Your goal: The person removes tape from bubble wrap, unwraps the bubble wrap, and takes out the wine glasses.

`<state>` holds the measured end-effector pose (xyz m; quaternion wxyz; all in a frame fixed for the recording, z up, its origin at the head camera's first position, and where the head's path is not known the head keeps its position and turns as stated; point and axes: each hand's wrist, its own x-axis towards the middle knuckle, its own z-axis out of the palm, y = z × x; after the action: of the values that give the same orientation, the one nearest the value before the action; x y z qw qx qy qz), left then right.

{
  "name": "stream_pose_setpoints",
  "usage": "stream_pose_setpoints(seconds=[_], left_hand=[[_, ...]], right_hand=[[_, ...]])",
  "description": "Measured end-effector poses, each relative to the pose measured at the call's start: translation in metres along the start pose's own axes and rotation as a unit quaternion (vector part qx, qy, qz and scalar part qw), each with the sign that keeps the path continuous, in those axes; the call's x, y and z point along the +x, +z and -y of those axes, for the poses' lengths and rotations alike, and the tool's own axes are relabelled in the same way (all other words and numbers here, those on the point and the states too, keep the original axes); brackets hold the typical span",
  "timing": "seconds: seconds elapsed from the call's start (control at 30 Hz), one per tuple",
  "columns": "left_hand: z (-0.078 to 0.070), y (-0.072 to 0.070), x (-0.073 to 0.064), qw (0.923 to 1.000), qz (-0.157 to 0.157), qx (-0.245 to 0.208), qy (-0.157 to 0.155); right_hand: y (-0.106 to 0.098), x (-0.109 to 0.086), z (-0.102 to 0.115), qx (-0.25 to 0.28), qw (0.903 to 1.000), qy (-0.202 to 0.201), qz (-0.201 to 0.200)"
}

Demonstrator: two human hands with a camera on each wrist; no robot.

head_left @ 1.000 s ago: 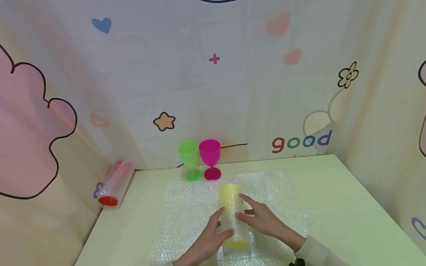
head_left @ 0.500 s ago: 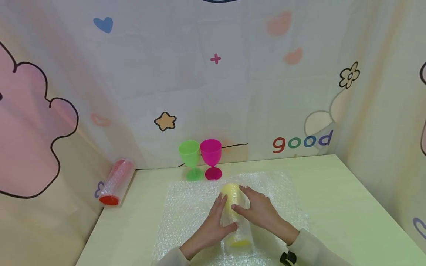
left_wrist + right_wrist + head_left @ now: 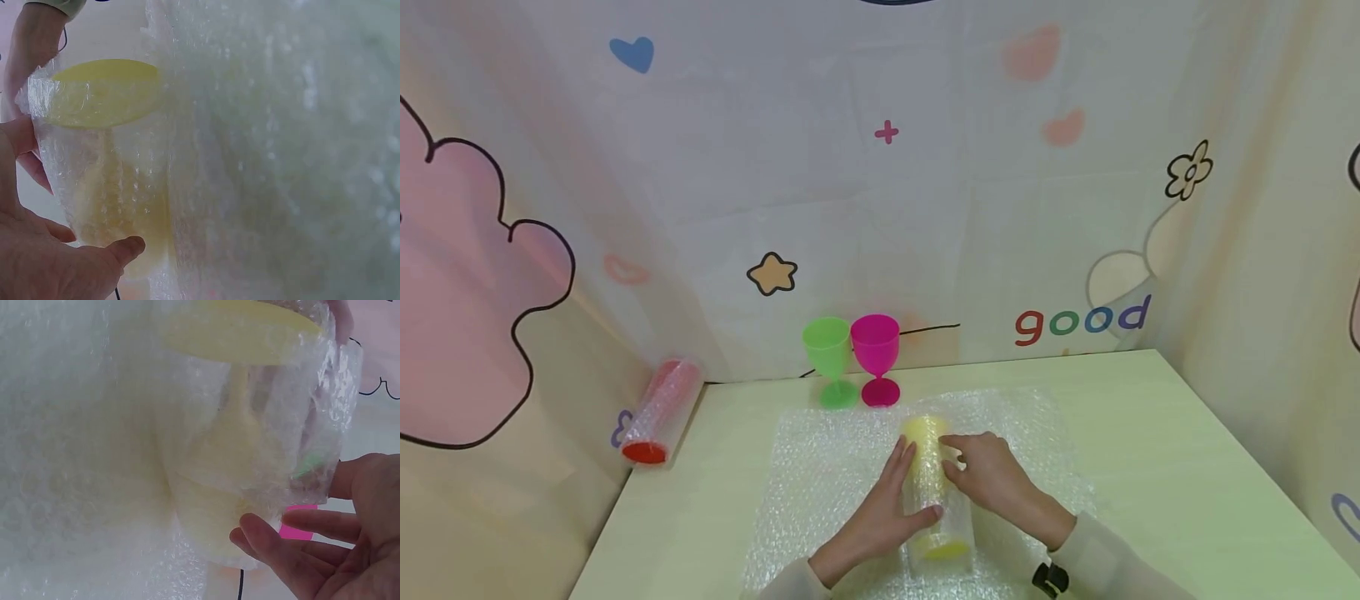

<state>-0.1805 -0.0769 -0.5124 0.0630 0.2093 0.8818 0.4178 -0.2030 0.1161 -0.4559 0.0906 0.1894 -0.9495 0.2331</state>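
We see the left hand (image 3: 880,517), fingers straight and spread, resting on the yellow goblet (image 3: 928,465) rolled in bubble wrap (image 3: 827,467) on the bench (image 3: 1165,475), foot near, bowl far. We judge it light and stiff under soft, slippery wrapping, best held round the bowl; it looks cloudy, brighter at the foot. At right, the right hand (image 3: 1003,481) touches the wrap with bent fingers; whether they pinch it, we cannot tell.

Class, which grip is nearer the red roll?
The person's left. The left grip, at the yellow roll's left side, lies to the red roll's right; the right grip lies farther right.
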Motion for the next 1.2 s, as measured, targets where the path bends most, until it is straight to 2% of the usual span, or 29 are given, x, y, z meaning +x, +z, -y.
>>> stream_pose_setpoints(seconds=[0.43,0.63,0.73,0.83,1.0,1.1,1.2], left_hand=[[-0.001,0.002,-0.001,0.9999,-0.001,-0.017,0.001],[0.001,0.0,-0.002,0.9999,0.002,-0.013,0.006],[0.003,-0.003,-0.003,0.9998,0.006,-0.014,0.008],[0.006,-0.005,-0.004,0.9992,0.007,-0.039,0.002],[0.007,-0.004,-0.004,0.9966,-0.003,-0.081,-0.014],[0.006,-0.003,-0.003,0.996,-0.009,-0.086,-0.02],[0.004,-0.005,-0.004,0.996,-0.012,-0.085,-0.024]], right_hand=[[0.006,0.004,0.0,-0.066,0.9956,-0.044,-0.049],[0.007,0.005,-0.003,-0.031,0.9962,-0.044,-0.069],[0.009,0.005,-0.008,0.018,0.9966,-0.019,-0.078],[0.01,0.004,-0.013,0.065,0.9945,0.024,-0.079],[0.013,0.003,-0.02,0.112,0.9887,0.094,-0.033],[0.013,0.002,-0.022,0.137,0.985,0.103,-0.021],[0.011,0.002,-0.022,0.154,0.9825,0.102,-0.027]])
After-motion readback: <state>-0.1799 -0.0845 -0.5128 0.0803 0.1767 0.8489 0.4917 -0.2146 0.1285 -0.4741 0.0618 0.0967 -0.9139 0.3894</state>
